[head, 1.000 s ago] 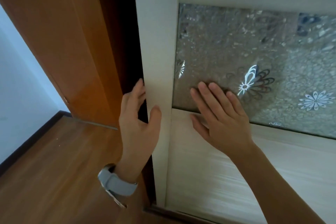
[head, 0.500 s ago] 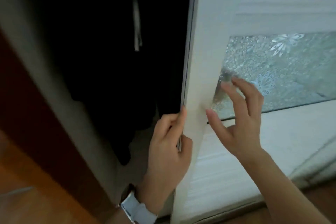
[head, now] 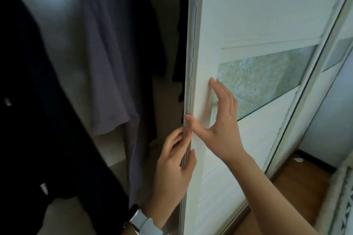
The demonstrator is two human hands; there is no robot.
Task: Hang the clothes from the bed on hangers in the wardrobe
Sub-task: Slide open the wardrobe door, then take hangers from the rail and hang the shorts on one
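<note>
The white sliding wardrobe door (head: 248,25) with a frosted glass panel (head: 263,78) stands pushed to the right, leaving the wardrobe's dark inside exposed. My left hand (head: 172,162) pinches the door's leading edge, fingers behind, thumb in front. My right hand (head: 219,120) lies flat against the door's front, fingers spread. Inside hang a purple-grey shirt (head: 103,59) and dark garments (head: 38,120). No bed or hanger shows.
A second sliding door (head: 336,59) overlaps behind on the right. Wooden floor (head: 298,183) runs along the door's bottom track. A pale fabric edge (head: 343,206) sits at the lower right corner. A watch is on my left wrist.
The door has slid to the right under both hands, opening the wardrobe wide. Hanging clothes have come into view on the left.
</note>
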